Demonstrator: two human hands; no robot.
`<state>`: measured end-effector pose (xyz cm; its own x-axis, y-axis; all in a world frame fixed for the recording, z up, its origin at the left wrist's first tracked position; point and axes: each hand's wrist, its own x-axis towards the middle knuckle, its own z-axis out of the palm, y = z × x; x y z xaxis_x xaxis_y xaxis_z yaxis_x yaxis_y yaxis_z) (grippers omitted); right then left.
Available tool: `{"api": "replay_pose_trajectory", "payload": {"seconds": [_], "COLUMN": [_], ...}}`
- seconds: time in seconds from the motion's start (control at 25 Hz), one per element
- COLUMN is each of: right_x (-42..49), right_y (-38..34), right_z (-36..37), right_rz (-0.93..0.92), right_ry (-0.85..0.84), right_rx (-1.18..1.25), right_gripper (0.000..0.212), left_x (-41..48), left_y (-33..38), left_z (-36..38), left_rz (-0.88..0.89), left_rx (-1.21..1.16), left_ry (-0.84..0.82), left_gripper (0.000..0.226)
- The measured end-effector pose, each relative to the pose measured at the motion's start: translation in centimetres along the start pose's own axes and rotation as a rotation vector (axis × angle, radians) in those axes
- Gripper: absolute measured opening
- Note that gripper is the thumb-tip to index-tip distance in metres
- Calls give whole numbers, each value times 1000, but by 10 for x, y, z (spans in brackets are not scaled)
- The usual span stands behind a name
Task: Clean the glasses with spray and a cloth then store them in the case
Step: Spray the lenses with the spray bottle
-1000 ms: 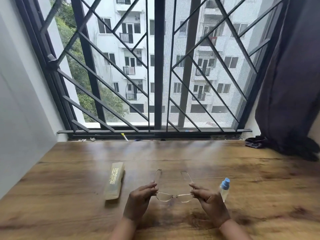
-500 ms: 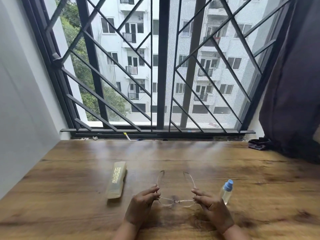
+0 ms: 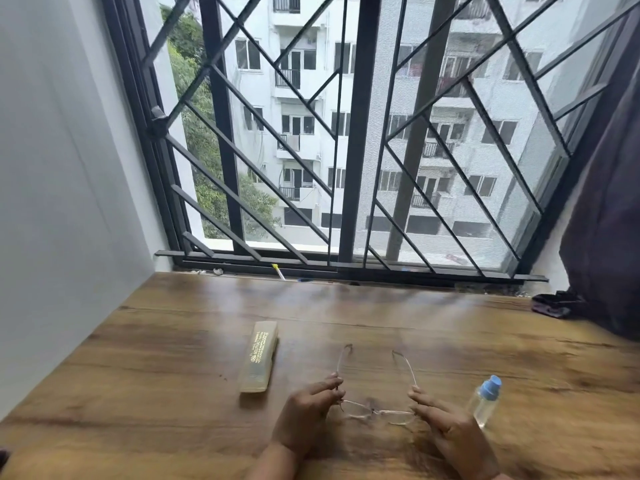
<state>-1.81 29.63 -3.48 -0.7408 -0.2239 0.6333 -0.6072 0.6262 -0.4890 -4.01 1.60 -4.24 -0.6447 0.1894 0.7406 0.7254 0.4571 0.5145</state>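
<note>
Moved: both hands and the glasses (image 3: pixel 375 410) sit lower than half a second ago, down at the table (image 3: pixel 173 375); case and spray bottle unmoved.
Glasses: lower centre of frame, between the hands, arms unfolded and pointing toward the window. Resting on the wood or just above it, can't tell.
Left hand (image 3: pixel 304 414): fingertips pinch the frame's left arm near the hinge.
Right hand (image 3: pixel 446 431): fingers nearly straight at the right hinge. Pinch or bare touch, can't tell.
Spray bottle (image 3: pixel 485 400): lower right, just beside the right hand, blue cap on, untouched.
Case (image 3: pixel 259 356): left of the glasses, flat, closed.
Cloth: none in either hand. Dark bundle (image 3: pixel 554 303) at the right edge by the curtain (image 3: pixel 606 202) might be it, unclear.
Done: nothing visible, by my read.
Left: spray, wipe, fold arms, open case, stow, close.
</note>
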Motion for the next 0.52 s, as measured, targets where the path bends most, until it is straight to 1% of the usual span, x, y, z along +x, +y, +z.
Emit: {"api": "replay_pose_trajectory", "payload": {"seconds": [0.32,0.48,0.52], "right_x": [3,4,3], "right_y": [2,1,1], "right_z": [-2,-2,-2], "right_rz": [-46,-85,-90], "right_ry": [-17,-26,-25], "right_rx": [-38,-58,-60], "right_gripper": [46,48,48], "left_x": [-3,-4,-4], "left_y": [-5,-6,-5], "left_z": [3,3,2], "left_rz": [-2,-5,-10], "left_rx": [-10,6,9], "left_ry": [-2,0,12], "left_gripper": [16,10,13]}}
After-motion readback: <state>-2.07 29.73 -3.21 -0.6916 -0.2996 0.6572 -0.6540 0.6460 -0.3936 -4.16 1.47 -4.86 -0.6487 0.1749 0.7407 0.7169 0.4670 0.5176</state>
